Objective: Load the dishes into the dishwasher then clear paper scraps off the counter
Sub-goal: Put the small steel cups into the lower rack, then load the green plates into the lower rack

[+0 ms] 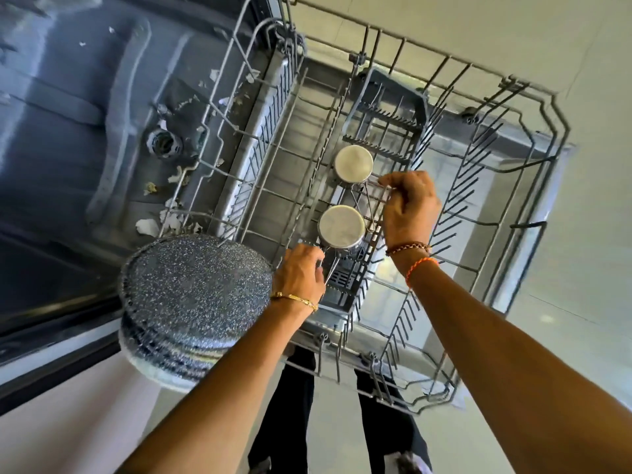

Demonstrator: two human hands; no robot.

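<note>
- Head view: your left hand (pixel 301 271) is curled, fingertips pinching at the base of the nearer steel cup (pixel 341 226); whether it grips the cup's handle or a rack wire you cannot tell.
- Your right hand (pixel 408 208) is curled too, thumb and fingers pinching a thin wire tine beside the farther steel cup (pixel 353 163).
- You have two steel cups, both upside down with their flat bottoms facing you, standing one behind the other in the middle of the pulled-out dishwasher rack (pixel 533 186), beside the grey cutlery basket (pixel 393 111).
- A stack of speckled dark plates (pixel 195 295) sits at the rack's left near corner, just beside your left wrist; the edges blur, so you cannot count them exactly.
- The rack's right half holds only bare tines, and so does the strip between the cups and the left rim.
- The rack's near rim sits just over your two legs (pixel 297 405); its far rim reaches the pale wall.
- To the left the open dishwasher tub (pixel 85 107) shows its floor, with many white paper scraps (pixel 147 226) strewn along the rack's left edge.
- You wear one gold bracelet (pixel 295 299) on the left wrist and two bands, one brown and one orange, on the right.
</note>
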